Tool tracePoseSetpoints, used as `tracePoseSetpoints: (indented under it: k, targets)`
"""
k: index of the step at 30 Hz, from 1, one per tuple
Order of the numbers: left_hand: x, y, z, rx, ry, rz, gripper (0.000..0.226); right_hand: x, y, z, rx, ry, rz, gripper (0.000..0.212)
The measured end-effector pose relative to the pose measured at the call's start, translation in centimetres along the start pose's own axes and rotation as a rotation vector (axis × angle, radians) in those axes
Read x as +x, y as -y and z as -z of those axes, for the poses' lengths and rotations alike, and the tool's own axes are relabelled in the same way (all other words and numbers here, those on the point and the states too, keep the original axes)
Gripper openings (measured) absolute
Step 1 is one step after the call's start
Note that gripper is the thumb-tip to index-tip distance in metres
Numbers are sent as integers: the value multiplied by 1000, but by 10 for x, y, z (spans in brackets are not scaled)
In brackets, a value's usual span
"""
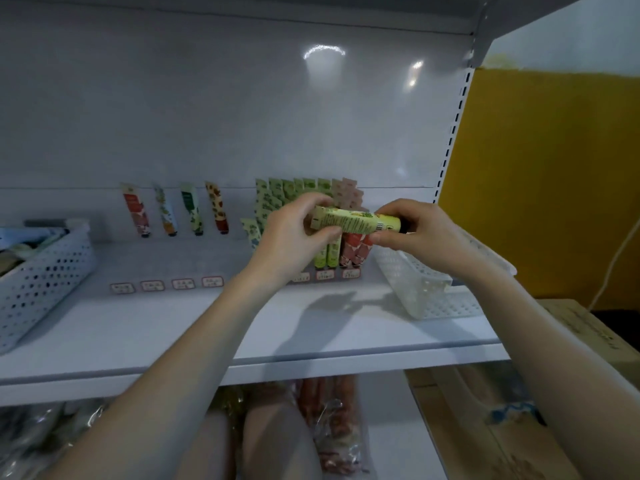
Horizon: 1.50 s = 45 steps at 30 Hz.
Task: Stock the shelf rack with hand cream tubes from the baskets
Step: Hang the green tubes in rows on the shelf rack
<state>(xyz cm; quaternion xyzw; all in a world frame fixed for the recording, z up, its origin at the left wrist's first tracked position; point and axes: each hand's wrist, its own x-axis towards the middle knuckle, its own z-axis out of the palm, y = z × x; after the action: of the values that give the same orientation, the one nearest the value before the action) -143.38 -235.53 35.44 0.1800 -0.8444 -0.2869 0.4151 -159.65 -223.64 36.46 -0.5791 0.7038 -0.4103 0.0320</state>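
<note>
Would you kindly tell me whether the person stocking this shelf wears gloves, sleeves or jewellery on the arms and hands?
The left hand and right hand are bare: no gloves, and no rings are visible. The left forearm and right forearm are uncovered down to the frame's edge, with no sleeve, watch or bracelet showing.

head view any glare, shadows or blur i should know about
Head view: two glare spots on the back panel; the left hand and right hand, gripping a tube, cast a shadow on the shelf; price labels too blurred to read; the wide lens bows the shelf edge.
</note>
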Motion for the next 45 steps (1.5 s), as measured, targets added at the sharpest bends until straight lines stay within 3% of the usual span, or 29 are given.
tracePoseSetpoints:
  k: [4, 8, 11, 15, 22, 26, 31, 35, 38, 41, 45]
  targets:
    - [-11, 3, 16, -420, -74, 286, 14, -9, 4, -34, 75, -109, 25, 23]
    - [-18, 13, 25, -551, -117, 396, 11, -17, 6, -71, 125, -185, 40, 29]
    - [-24, 25, 30, -378, -135, 333, 24, -18, 9, -86, 177, -116, -6, 32]
    - [-30, 36, 34, -324, -91, 230, 30, -19, 14, -93, 334, 68, -108, 25]
    - [-43, 55, 24, -213, 29, 211, 27, -17, 10, -104, 131, 209, -113, 12]
    - [-58, 87, 23, 61, 12, 239, 26, -4, 2, -101, 130, -3, -181, 5]
    - [-73, 130, 17, 520, 318, 301, 34, 26, 0, -101, 94, -295, -252, 19]
    - [-83, 148, 6, 576, 456, 372, 25, 46, -8, -118, -10, -295, -284, 18]
    - [-85, 155, 4, 575, 426, 360, 23, 53, -14, -132, -52, -266, -299, 29]
    - [-86, 154, 4, 580, 402, 335, 25, 54, -13, -141, -107, -251, -287, 15]
    - [-87, 156, 3, 579, 372, 302, 25, 57, -19, -150, -122, -247, -281, 18]
